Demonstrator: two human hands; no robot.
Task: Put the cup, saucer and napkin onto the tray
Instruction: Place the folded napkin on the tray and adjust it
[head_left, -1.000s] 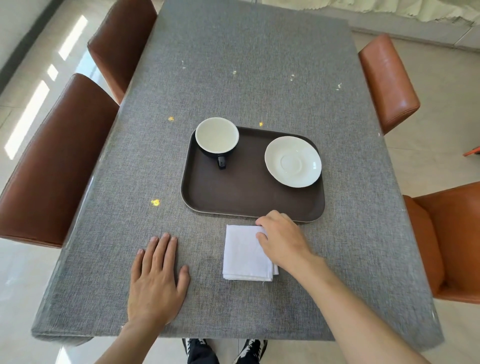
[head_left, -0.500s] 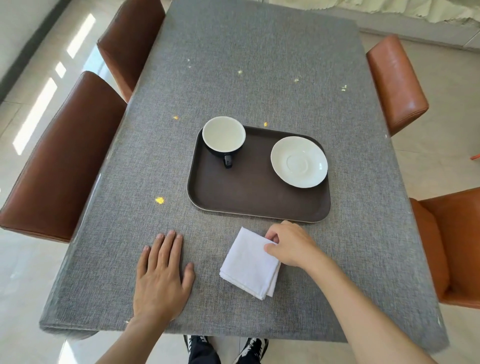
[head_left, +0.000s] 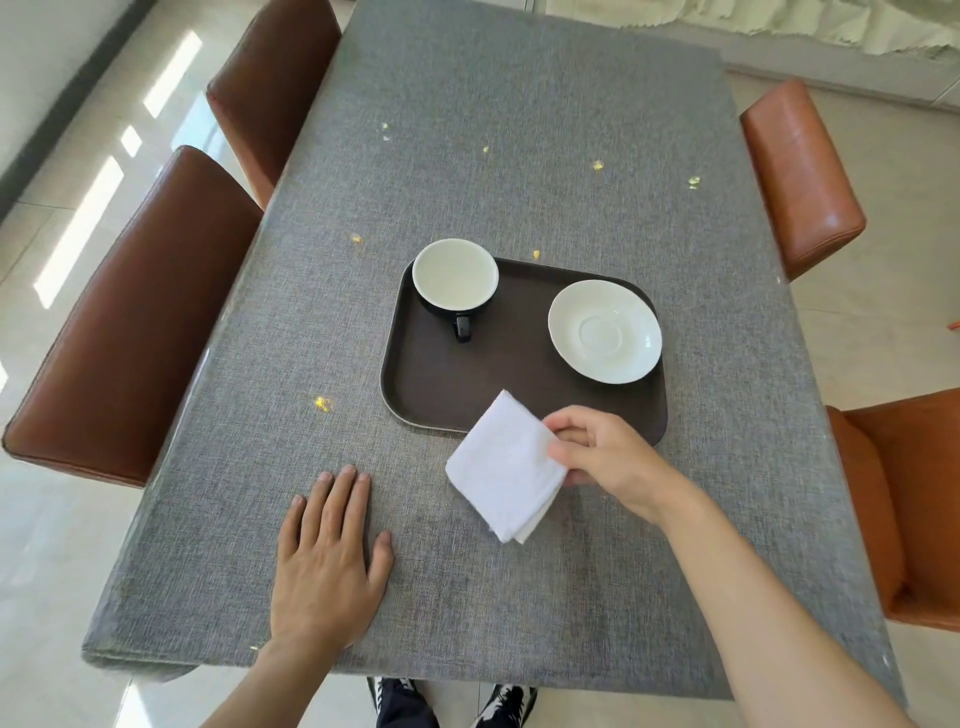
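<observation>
A dark brown tray (head_left: 498, 374) lies in the middle of the grey table. On its far left corner stands a black cup (head_left: 454, 275) with a white inside, handle toward me. A white saucer (head_left: 605, 331) rests on the tray's right side. My right hand (head_left: 608, 457) pinches the right edge of a folded white napkin (head_left: 506, 467), held tilted in the air over the tray's near rim. My left hand (head_left: 327, 561) lies flat on the table, fingers spread, to the left of the napkin.
Brown leather chairs (head_left: 130, 322) stand along the left of the table and orange ones (head_left: 800, 176) along the right. Small yellow specks (head_left: 323, 403) dot the grey tablecloth (head_left: 519, 130). The table's near edge is just below my left wrist.
My right hand has lifted the napkin off the table and carried it forward, over the tray's near rim. My left hand has stayed flat on the table.
</observation>
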